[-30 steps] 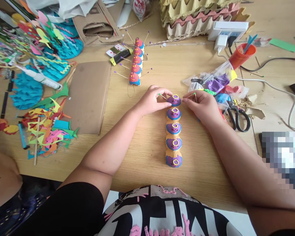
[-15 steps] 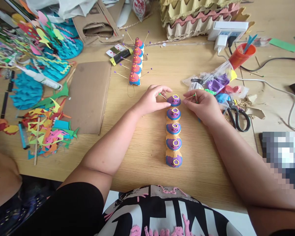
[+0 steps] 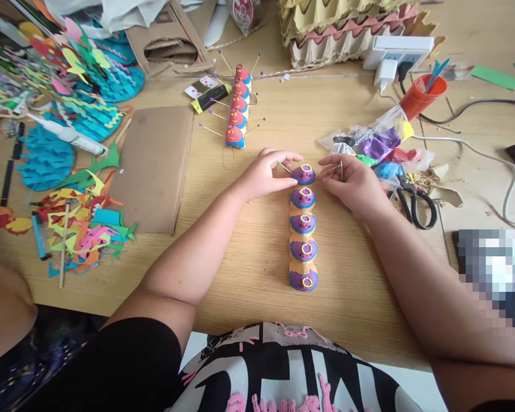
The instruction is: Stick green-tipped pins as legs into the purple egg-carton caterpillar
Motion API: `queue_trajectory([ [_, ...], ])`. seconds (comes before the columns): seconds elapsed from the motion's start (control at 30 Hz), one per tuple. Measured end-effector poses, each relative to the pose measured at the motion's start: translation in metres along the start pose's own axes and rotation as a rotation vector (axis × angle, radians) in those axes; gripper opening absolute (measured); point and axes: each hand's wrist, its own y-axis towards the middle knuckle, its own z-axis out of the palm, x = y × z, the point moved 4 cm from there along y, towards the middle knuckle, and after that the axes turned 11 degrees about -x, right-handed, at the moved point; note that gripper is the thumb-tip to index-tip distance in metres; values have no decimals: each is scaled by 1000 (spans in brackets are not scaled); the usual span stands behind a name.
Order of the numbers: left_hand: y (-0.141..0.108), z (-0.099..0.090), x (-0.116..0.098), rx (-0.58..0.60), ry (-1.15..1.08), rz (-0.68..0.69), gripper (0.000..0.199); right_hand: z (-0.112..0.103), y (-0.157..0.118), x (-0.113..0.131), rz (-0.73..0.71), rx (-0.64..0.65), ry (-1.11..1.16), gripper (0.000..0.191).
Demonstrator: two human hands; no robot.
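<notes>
One table (image 3: 244,263). On it, lying lengthwise, probably for easy reach: one carton strip (image 3: 303,224), five purple bumps (image 3: 297,252). Left hand (image 3: 264,178) brackets the farthest bump, seemingly steadying; can't tell whether fingers grip. Right hand (image 3: 355,183) pinches green-tipped stick (image 3: 341,170), exact count unclear. One left-side stick (image 3: 285,168) meets that bump.

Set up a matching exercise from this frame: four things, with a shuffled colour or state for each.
Things
1. Purple-topped strip
2. Cup
3. Scissors
4. Flat cardboard sheet

Colours and states
A. Black-handled
B. Plain brown
C. A yellow ring on each bump
D. Orange-red, blue pieces sticking out

Pairs: 1-C, 2-D, 3-A, 4-B
</notes>
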Motion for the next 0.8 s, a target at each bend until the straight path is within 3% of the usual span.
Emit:
queue_trajectory([
  [0.27, 1, 3, -6, 21, 59, -19, 40, 2, 0, 1, 12, -13, -7, 40],
  [0.8, 1, 4, -5, 4, 45, -21, 40, 1, -1, 4, 51, -21, -2, 37],
])
